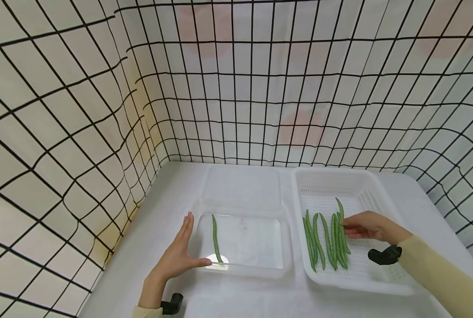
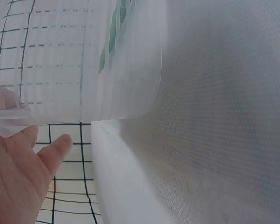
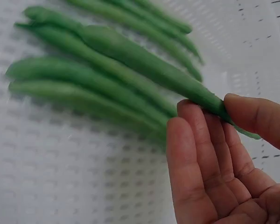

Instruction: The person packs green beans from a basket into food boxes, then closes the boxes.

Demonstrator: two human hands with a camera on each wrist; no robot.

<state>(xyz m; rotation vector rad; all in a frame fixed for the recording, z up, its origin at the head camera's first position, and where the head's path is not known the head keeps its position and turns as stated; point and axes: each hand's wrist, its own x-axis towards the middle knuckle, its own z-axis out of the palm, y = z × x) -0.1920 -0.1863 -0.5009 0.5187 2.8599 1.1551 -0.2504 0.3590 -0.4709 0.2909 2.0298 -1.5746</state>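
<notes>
My right hand point(image 1: 365, 226) reaches into the white perforated basket point(image 1: 395, 289). Thumb and fingertips pinch one end of a green bean point(image 3: 144, 60), as the right wrist view shows closely. Several more green beans point(image 1: 312, 243) lie side by side in that basket, to the left of the hand. At the left of a clear plastic container point(image 1: 286, 238) is my left hand point(image 1: 177, 254), fingers extended along its side and thumb at its front rim. A single green bean point(image 1: 215, 238) lies lengthwise inside the container, near its left wall.
A translucent flat lid point(image 1: 240, 183) lies behind the container on the white table point(image 1: 157, 221). Black wire mesh point(image 1: 260, 101) with pale sheeting behind it stands along the back and both sides. Each wrist carries a small black camera point(image 1: 385, 255).
</notes>
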